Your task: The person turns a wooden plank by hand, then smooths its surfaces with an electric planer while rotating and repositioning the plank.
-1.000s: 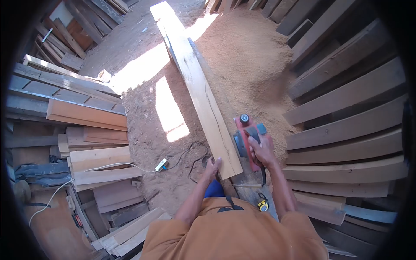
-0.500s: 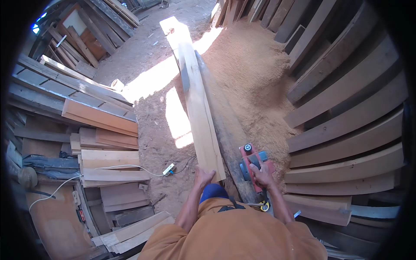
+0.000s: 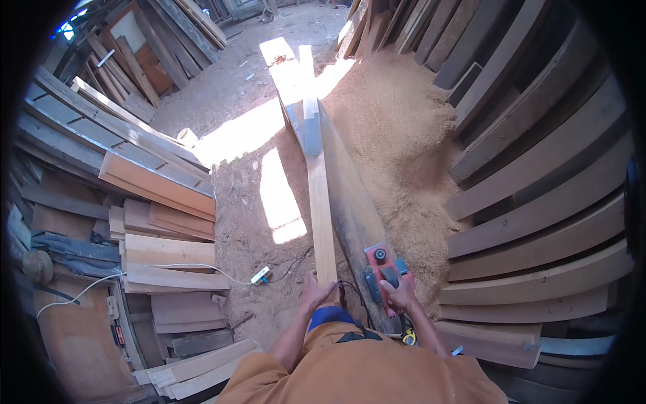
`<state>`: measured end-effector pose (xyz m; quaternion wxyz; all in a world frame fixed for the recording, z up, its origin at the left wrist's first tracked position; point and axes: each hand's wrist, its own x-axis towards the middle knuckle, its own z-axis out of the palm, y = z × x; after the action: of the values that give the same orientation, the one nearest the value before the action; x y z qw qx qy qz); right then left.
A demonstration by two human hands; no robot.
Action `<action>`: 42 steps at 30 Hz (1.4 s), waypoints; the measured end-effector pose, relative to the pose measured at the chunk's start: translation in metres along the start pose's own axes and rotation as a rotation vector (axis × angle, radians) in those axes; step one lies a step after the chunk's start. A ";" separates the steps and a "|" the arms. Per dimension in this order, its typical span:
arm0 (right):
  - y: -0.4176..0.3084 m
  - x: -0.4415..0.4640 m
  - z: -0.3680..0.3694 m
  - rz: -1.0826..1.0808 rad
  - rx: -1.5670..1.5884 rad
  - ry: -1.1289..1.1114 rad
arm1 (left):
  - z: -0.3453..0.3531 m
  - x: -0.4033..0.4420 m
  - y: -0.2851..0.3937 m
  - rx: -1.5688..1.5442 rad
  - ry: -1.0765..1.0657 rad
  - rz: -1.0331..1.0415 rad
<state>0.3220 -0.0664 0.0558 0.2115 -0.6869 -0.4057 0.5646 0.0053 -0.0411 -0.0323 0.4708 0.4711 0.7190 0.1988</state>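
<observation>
My left hand [image 3: 317, 291] is closed around the near end of a long pale wooden board [image 3: 321, 209], close to my body. The board stands with a narrow face up, and its far part lies against a dark beam [image 3: 356, 222] that serves as a rest. In my right hand [image 3: 400, 291] is the handle of a red and grey electric planer [image 3: 381, 266], which sits on the near part of the beam. A yellow tape measure [image 3: 408, 336] shows beside my right forearm.
Sawdust [image 3: 397, 128] is heaped right of the beam. Planks [image 3: 538, 222] lean along the right side. Stacked boards [image 3: 175, 250] lie at left, with a white cord running to a socket block [image 3: 260, 275] on the ground. Sunlight falls across the floor.
The board has turned from its wide face onto its edge, and its far end has shifted right. The planer has moved slightly left and stays in my right hand.
</observation>
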 end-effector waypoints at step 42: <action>0.023 0.000 0.007 0.025 0.004 0.019 | 0.018 -0.031 0.052 -1.531 -0.590 -0.041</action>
<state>0.3230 -0.0807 0.0364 0.2095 -0.6968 -0.3940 0.5615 0.0497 -0.0462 0.0125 0.8351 0.0389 0.2393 0.4938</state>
